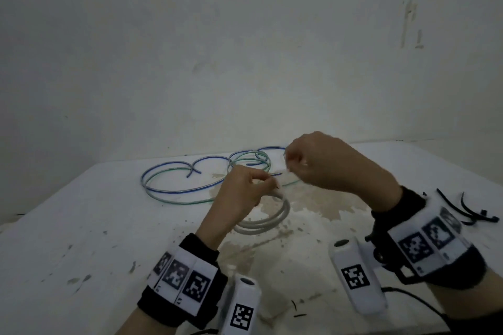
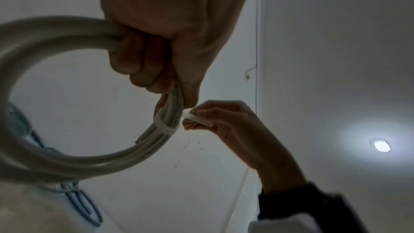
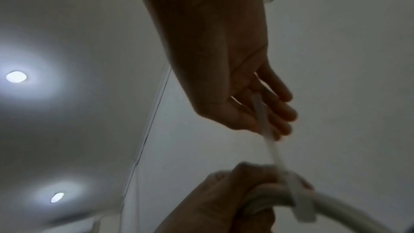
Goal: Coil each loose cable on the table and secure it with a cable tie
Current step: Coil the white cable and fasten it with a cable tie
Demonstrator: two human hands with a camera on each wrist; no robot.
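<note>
**One white coil being cinched, other cables waiting**

Two hands are kept close together above the table (image 1: 81, 226), each closed on its own part of the job. The white coil (image 2: 56, 157) is clamped in the left hand (image 1: 239, 193), with the fingers curled round the bundled turns just beside the tying point; held this way, the loops probably cannot spring apart while the tie is drawn. The coil is lifted at that side, and its lower arc hangs close to the tabletop; whether it touches cannot be told.

A white cable tie (image 2: 164, 128) is already wrapped round the turns. Its free tail is pinched between the thumb and fingertips of the right hand (image 1: 321, 163), which is raised up and away from the coil. That direction suggests the tail is being pulled through the head so the loop is tightened; the step appears nearly done, though the slack left cannot be judged.

Farther back on the table, the blue and green cables (image 1: 190, 182) lie in loose, open loops, untied, so more coiling is apparently left. Off to the right, well apart from the hands, spare black cable ties (image 1: 468, 209) are laid within reach, presumably for those cables.
</note>
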